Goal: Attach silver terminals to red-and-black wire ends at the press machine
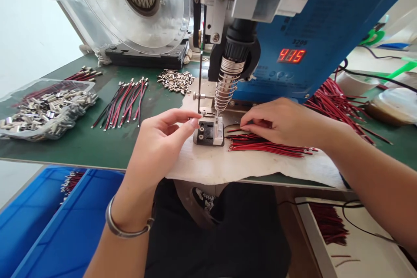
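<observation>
Your left hand (pixel 159 139) and right hand (pixel 280 122) flank the jig (pixel 205 134).
From the head view, right of the jig, your right hand pinches a wire (pixel 233 130), with the bundle (pixel 267 146) just beside; left of it, your left thumb and finger nearly meet, their grip impossible to tell. Loose connectors (pixel 176 81) lie behind-left of the jig.

From where I stand, two inscriptions are readable, both on the blue machine housing (pixel 325 30). The display (pixel 291 55) is lit in red digits and reads 415. Printed just above it — in small dark characters — is what I read as 3205, last character uncertain. Other faint lettering on the housing is too indistinct to record.
</observation>
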Available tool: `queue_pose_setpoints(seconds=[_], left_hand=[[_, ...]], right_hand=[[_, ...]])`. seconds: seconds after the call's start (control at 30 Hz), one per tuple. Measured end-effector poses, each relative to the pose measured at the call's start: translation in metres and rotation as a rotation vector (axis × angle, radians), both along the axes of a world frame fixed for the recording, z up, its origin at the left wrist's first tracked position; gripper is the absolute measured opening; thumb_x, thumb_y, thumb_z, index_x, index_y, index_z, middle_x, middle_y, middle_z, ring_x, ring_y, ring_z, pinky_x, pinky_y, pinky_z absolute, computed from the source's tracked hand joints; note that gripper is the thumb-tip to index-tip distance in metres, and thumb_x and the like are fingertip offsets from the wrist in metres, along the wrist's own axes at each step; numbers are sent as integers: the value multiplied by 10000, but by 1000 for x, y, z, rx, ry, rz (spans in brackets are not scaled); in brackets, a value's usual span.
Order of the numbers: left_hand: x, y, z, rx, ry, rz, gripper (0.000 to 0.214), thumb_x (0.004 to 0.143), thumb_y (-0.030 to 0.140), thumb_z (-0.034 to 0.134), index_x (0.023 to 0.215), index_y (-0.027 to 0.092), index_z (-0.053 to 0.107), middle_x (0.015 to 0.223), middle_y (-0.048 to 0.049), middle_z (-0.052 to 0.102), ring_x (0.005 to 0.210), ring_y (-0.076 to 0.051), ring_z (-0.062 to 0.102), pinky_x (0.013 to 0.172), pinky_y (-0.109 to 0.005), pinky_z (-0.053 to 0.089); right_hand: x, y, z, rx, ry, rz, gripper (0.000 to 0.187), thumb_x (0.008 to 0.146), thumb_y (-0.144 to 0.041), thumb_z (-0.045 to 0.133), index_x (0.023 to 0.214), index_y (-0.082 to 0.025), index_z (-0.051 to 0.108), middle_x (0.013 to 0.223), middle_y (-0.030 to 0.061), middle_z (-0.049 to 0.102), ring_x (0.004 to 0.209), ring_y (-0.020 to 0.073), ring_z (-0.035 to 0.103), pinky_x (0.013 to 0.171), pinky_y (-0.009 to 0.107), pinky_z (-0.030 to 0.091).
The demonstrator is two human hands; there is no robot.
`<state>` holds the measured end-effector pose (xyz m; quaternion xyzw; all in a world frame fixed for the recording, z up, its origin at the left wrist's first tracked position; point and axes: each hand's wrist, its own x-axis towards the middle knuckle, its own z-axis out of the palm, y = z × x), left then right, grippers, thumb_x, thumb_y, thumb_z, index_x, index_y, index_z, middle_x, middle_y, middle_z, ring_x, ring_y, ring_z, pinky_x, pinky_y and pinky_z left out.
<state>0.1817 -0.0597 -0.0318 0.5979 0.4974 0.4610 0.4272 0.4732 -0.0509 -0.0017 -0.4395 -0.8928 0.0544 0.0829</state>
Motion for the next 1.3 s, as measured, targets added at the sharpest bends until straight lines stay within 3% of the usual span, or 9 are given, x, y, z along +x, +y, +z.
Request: queue_pose_setpoints(seconds=[0.33,0.63,0.87,1.07,1.2,1.3], left_hand=[[2,0,-1,17,17,9,145,839,355,837,933,276,916,830,-16,806,538,-98,448,473,-264,253],[0,0,0,33,37,2,178,839,379,838,953,270,922,865,-35,832,565,-119,493,501,-275,312],[-1,0,-2,22,33,-11,174,868,380,842,974,265,917,869,-33,839,580,-124,518,512,-282,315],[-1,0,-4,14,-36,-39,149,876,372,893,986,272,904,940,-32,864,768,-169,707,594,-274,430],[0,0,-3,0,-108,-72,165,829,345,954,933,248,870,908,-22,859,789,-170,736,685,-266,522],[1,0,-2,5,-92,-68,154,817,342,961,893,239,874,867,-25,849,737,-159,699,642,-263,492]], right_hand=[[2,-1,-1,11,-63,23,276,1045,-292,585,1041,-259,859,963,40,880,772,236,760,709,353,486],[2,0,0,21,-77,-35,246,1012,-324,599,974,-276,837,617,-13,700,545,194,597,618,333,379],[1,0,1,-2,-74,-7,271,1027,-325,581,999,-266,845,880,16,856,693,208,704,669,332,436],[5,-1,3,7,31,1,262,1052,-359,589,971,-256,815,780,32,808,625,213,655,628,349,431],[7,-2,2,36,130,43,226,1077,-370,620,981,-260,792,783,27,778,616,200,638,608,344,438],[6,-2,2,123,198,105,249,1117,-399,612,992,-257,775,886,41,772,677,193,661,647,336,486]])
